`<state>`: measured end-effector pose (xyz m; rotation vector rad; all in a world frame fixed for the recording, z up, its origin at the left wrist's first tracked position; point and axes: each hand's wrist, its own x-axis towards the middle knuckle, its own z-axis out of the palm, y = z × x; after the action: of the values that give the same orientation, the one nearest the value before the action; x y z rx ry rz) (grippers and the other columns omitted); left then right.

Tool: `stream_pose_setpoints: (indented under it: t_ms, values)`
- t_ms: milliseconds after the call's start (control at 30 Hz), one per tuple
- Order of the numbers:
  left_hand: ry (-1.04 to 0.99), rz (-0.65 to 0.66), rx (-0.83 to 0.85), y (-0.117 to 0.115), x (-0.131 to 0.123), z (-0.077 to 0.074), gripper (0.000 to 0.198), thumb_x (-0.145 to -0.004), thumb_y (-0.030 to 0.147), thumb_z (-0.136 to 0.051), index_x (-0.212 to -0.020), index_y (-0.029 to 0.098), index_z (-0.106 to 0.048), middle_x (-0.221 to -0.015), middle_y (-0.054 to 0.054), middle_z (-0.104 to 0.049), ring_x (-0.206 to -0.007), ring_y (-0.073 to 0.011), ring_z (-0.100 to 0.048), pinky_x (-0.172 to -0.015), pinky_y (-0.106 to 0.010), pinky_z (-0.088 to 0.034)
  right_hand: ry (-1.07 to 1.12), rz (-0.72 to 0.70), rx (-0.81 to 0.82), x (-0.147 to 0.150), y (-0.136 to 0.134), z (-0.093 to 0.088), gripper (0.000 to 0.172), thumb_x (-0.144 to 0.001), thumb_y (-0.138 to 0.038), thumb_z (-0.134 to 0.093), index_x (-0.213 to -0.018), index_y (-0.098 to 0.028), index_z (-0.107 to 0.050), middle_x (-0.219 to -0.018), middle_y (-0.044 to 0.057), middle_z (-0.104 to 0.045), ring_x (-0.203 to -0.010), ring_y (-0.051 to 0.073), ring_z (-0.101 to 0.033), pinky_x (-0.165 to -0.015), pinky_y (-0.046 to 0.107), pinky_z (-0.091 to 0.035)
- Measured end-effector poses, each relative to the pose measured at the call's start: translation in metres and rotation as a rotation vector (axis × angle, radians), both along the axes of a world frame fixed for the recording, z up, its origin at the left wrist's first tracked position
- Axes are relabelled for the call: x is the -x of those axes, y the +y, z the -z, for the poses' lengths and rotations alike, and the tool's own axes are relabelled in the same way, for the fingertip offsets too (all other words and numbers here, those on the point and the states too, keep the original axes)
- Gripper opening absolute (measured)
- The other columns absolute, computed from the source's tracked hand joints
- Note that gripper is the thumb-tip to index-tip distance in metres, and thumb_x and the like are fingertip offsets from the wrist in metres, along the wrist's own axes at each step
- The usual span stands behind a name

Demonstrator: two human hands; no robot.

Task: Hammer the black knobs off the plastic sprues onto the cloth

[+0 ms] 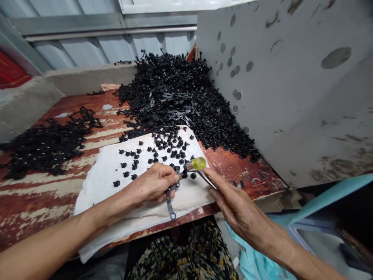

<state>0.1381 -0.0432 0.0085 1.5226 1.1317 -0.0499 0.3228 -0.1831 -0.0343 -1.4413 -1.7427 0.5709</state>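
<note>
My left hand is closed on a black jointed strip with round studs along it, held over a white cloth. The strip's lower end hangs down toward the cloth's front edge. Wrapped round the handle of a small hammer is my right hand. The hammer has a metal head with a yellow-green end, and it is close to the strip's upper end; whether they touch I cannot tell. Loose black round knobs with short stems lie scattered over the cloth beyond my hands.
A large heap of black parts covers the back of the worn red-brown table. A smaller pile of black strips lies at the left. A grey panel stands along the right side, with a corrugated metal wall behind.
</note>
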Motion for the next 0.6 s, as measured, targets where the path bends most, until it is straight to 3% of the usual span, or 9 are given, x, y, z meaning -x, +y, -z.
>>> stream_pose_setpoints:
  t_ms: [167, 300, 400, 500, 600]
  values:
    - [-0.07, 0.006, 0.021, 0.0, 0.002, 0.005, 0.034, -0.078, 0.043, -0.06, -0.057, 0.016, -0.052, -0.047, 0.0, -0.059, -0.027, -0.0032, -0.034, -0.03, -0.017, -0.019, -0.102, -0.051, -0.159, 0.001, 0.004, -0.018, 0.074, -0.093, -0.003, -0.038, -0.155, -0.034, -0.013, -0.143, 0.008, -0.053, -0.129, 0.026, -0.052, -0.1, 0.049, -0.052]
    - [-0.045, 0.007, 0.013, 0.001, -0.002, -0.003, 0.034, -0.078, 0.038, -0.06, -0.054, 0.017, -0.049, -0.044, 0.002, -0.056, -0.026, -0.0027, -0.033, -0.029, -0.016, -0.018, -0.143, -0.035, -0.107, 0.002, 0.008, -0.019, 0.07, -0.092, -0.004, -0.038, -0.153, -0.033, -0.022, -0.135, 0.012, -0.06, -0.114, 0.031, -0.063, -0.087, 0.054, -0.058]
    - [-0.052, -0.014, 0.056, 0.002, -0.003, -0.007, 0.035, -0.077, 0.039, -0.062, -0.053, 0.017, -0.048, -0.044, 0.002, -0.057, -0.025, -0.0023, -0.033, -0.029, -0.015, -0.015, -0.154, -0.047, -0.088, 0.001, 0.008, -0.022, 0.069, -0.091, -0.005, -0.04, -0.151, -0.035, -0.029, -0.127, 0.01, -0.066, -0.102, 0.031, -0.069, -0.08, 0.053, -0.061]
    - [-0.084, -0.013, 0.078, 0.003, -0.001, -0.005, 0.037, -0.074, 0.042, -0.065, -0.053, 0.016, -0.049, -0.044, 0.001, -0.058, -0.026, -0.0018, -0.032, -0.028, -0.015, -0.015, -0.106, 0.018, -0.212, 0.003, 0.007, -0.027, 0.074, -0.091, -0.004, -0.041, -0.153, -0.037, -0.019, -0.125, 0.008, -0.066, -0.108, 0.029, -0.067, -0.082, 0.047, -0.061]
    - [-0.095, -0.01, 0.079, 0.003, 0.001, 0.0, 0.038, -0.075, 0.044, -0.064, -0.053, 0.017, -0.048, -0.043, 0.001, -0.057, -0.026, -0.002, -0.033, -0.029, -0.015, -0.016, -0.121, 0.005, -0.177, 0.003, 0.009, -0.026, 0.071, -0.089, -0.003, -0.042, -0.151, -0.037, -0.029, -0.126, 0.008, -0.066, -0.109, 0.031, -0.066, -0.083, 0.048, -0.06]
